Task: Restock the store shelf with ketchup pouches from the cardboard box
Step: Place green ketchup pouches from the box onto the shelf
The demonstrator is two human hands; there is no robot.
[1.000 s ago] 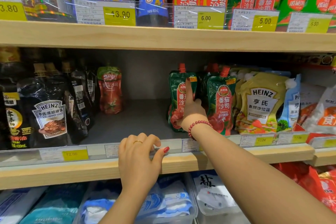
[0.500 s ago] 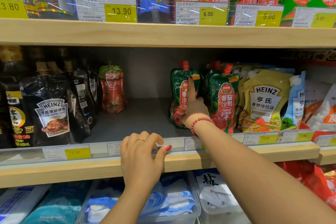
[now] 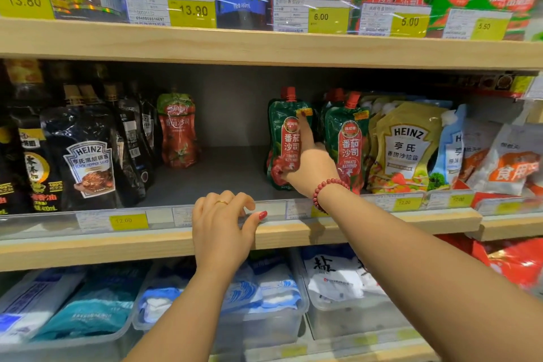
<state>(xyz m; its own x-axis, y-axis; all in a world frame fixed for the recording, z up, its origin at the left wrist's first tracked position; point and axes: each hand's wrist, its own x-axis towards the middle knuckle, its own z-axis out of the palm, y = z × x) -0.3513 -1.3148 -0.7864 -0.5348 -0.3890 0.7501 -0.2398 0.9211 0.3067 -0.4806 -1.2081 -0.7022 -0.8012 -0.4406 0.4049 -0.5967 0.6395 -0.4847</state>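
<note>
Your right hand [image 3: 311, 167] grips the lower part of a green ketchup pouch [image 3: 283, 126], thumb at its bottom corner and index finger laid straight up its printed face. The pouch stands upright on the middle shelf [image 3: 88, 247], near the front, just left of a second ketchup pouch [image 3: 348, 144] of the same kind. Your left hand [image 3: 220, 226] holds the shelf's front lip, fingers curled over the price rail and thumb against it.

You look to be at the placing step, squaring this pouch in its row. To its left the shelf floor runs to a lone red pouch [image 3: 176, 132] at the back and the black pepper sauce pouches [image 3: 88, 161], so there is room to fill. The next move calls for letting go without tipping the soft pouch, then going back to the cardboard box, which is out of view.
</note>
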